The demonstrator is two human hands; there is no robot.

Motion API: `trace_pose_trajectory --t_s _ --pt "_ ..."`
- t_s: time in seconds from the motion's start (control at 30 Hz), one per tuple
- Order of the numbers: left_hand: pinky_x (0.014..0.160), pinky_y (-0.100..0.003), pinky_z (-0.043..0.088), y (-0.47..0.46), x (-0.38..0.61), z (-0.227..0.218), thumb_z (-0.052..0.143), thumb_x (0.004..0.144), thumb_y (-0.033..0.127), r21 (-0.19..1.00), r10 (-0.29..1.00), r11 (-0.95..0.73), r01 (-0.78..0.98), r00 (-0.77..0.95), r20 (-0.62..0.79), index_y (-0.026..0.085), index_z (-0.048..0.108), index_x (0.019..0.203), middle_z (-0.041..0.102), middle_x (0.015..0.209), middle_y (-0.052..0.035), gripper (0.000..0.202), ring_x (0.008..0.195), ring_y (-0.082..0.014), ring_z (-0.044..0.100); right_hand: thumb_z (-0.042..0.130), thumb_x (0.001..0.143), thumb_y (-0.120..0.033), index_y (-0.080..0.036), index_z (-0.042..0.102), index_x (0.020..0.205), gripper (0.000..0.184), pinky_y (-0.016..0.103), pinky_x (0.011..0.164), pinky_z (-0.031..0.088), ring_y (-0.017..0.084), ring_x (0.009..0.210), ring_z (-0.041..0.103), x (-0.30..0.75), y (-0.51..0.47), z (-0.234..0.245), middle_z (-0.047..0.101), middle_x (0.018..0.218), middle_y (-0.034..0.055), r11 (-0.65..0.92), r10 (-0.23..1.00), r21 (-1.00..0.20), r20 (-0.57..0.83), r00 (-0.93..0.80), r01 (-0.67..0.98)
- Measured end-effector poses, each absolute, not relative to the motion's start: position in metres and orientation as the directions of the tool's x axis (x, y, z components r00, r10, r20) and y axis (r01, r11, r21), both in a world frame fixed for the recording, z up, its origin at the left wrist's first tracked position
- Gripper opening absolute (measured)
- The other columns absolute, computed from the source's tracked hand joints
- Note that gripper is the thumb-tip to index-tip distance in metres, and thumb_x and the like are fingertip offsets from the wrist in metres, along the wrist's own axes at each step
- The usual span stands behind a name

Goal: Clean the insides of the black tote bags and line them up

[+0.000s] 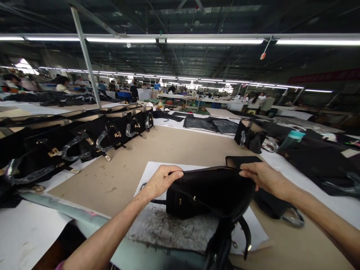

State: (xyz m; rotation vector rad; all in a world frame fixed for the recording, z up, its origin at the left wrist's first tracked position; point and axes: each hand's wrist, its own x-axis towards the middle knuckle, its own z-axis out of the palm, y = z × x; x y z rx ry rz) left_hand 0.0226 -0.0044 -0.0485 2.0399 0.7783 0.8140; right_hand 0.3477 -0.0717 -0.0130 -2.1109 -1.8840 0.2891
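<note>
A black handbag (208,191) is held up over the near edge of the worktable, between my two hands. My left hand (165,178) pinches its upper left corner, thumb on top. At the upper right corner, my right hand (260,176) grips the rim with fingers curled behind it. Small gold fittings show on the bag's dark face, and a strap (245,236) with a metal tip hangs at its lower right. Beneath lies a stained grey-white pad (171,228) on a white sheet (153,167). Another black bag piece (271,202) with a wrapped handle lies behind my right hand.
Finished-looking black handbags (118,131) with gold locks and plastic-wrapped handles stand in a row at left. One more handbag (250,135) stands at back right, near a teal-lidded container (292,138). Flat black pieces (210,124) lie at the far edge. Several people work in the distance.
</note>
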Motion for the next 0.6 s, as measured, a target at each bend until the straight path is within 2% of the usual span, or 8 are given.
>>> trace_pose_trajectory --t_s 0.13,0.2,0.27,0.3,0.37,0.43,0.5,0.6 --pt "0.074 -0.020 0.040 -0.004 0.023 -0.045 0.041 0.080 0.033 0.797 0.730 -0.531 0.287 0.634 0.257 0.016 0.063 0.092 0.064 0.085 0.0003 0.031 0.079 -0.0136 0.054 0.040 0.079 -0.033 -0.019 0.043 0.059 0.024 0.021 0.045 0.028 0.010 0.046 0.047 0.336 -0.079 0.000 0.047 0.050 -0.0031 -0.052 0.999 -0.189 0.006 0.054 0.981" --pt "0.076 -0.021 0.040 -0.006 0.025 -0.044 0.039 0.081 0.033 0.785 0.725 -0.544 0.296 0.638 0.261 0.017 0.062 0.096 0.063 0.089 0.0003 0.032 0.082 -0.0143 0.055 0.040 0.078 -0.028 -0.020 0.046 0.062 0.018 0.022 0.048 0.029 0.012 0.051 0.049 0.328 -0.083 0.007 0.050 0.054 -0.0020 -0.031 0.998 -0.070 0.050 0.035 0.997" --pt "0.076 -0.021 0.041 -0.010 0.026 -0.043 0.038 0.081 0.035 0.779 0.721 -0.553 0.294 0.637 0.272 0.016 0.062 0.095 0.063 0.089 0.0000 0.033 0.082 -0.0146 0.055 0.044 0.075 -0.019 -0.021 0.050 0.072 0.007 0.023 0.055 0.031 0.015 0.063 0.053 0.318 -0.085 0.013 0.056 0.066 0.0002 0.009 0.993 0.015 0.117 -0.011 1.000" --pt "0.076 -0.021 0.040 -0.012 0.027 -0.043 0.037 0.082 0.036 0.778 0.719 -0.557 0.291 0.638 0.276 0.016 0.062 0.094 0.063 0.088 -0.0001 0.033 0.083 -0.0146 0.055 0.045 0.072 -0.015 -0.022 0.050 0.078 0.011 0.023 0.058 0.033 0.016 0.071 0.054 0.313 -0.085 0.015 0.058 0.075 0.0016 0.040 0.988 0.034 0.147 -0.044 0.999" --pt "0.078 -0.021 0.040 -0.017 0.028 -0.042 0.037 0.082 0.036 0.772 0.712 -0.566 0.290 0.643 0.281 0.016 0.062 0.091 0.063 0.086 -0.0001 0.033 0.084 -0.0146 0.054 0.047 0.067 -0.008 -0.022 0.049 0.090 0.027 0.023 0.066 0.034 0.017 0.081 0.053 0.304 -0.085 0.019 0.057 0.089 0.0038 0.117 0.977 0.026 0.176 -0.120 0.993" --pt "0.079 -0.021 0.039 -0.020 0.028 -0.042 0.036 0.083 0.035 0.763 0.715 -0.570 0.304 0.641 0.280 0.016 0.062 0.088 0.063 0.083 0.0002 0.032 0.084 -0.0147 0.054 0.047 0.064 -0.006 -0.022 0.047 0.094 0.034 0.023 0.071 0.035 0.016 0.086 0.052 0.298 -0.084 0.020 0.055 0.099 0.0033 0.217 0.964 -0.048 0.168 -0.206 0.975" --pt "0.079 -0.020 0.039 -0.022 0.028 -0.042 0.037 0.083 0.034 0.759 0.723 -0.570 0.315 0.630 0.281 0.017 0.062 0.087 0.062 0.081 0.0003 0.031 0.085 -0.0147 0.054 0.046 0.065 -0.006 -0.023 0.048 0.090 0.030 0.024 0.077 0.035 0.015 0.092 0.050 0.296 -0.081 0.018 0.049 0.111 0.0016 0.301 0.949 -0.153 0.148 -0.279 0.941" --pt "0.078 -0.019 0.040 -0.022 0.028 -0.043 0.038 0.082 0.034 0.758 0.715 -0.578 0.303 0.636 0.291 0.017 0.062 0.089 0.062 0.082 0.0002 0.030 0.083 -0.0140 0.055 0.048 0.069 -0.012 -0.022 0.054 0.079 0.015 0.028 0.086 0.032 0.016 0.102 0.046 0.296 -0.074 0.012 0.040 0.125 -0.0002 0.344 0.939 -0.269 0.110 -0.326 0.900"
